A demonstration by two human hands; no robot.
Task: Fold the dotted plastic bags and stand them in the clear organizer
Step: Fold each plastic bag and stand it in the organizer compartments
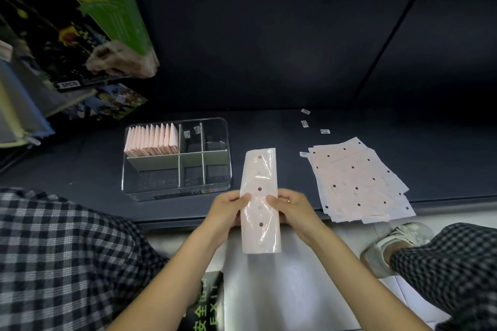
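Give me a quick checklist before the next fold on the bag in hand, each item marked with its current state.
1. Both hands grip the bag: ok; left hand and right hand pinch the folded strip at mid-length.
2. Strip folded lengthwise: ok.
3. Strip's edges aligned: cannot tell.
4. Room in the clear organizer: ok; only the back-left compartment holds folded bags.
5. Unfolded bags within reach: ok, stacked on the right.

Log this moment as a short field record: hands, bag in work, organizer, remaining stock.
left hand: pinches the strip's left edge
right hand: pinches its right edge
bag in work: dotted bag folded to a long strip
clear organizer: folded bags upright in back-left compartment
unfolded bags: flat pile, right of the organizer
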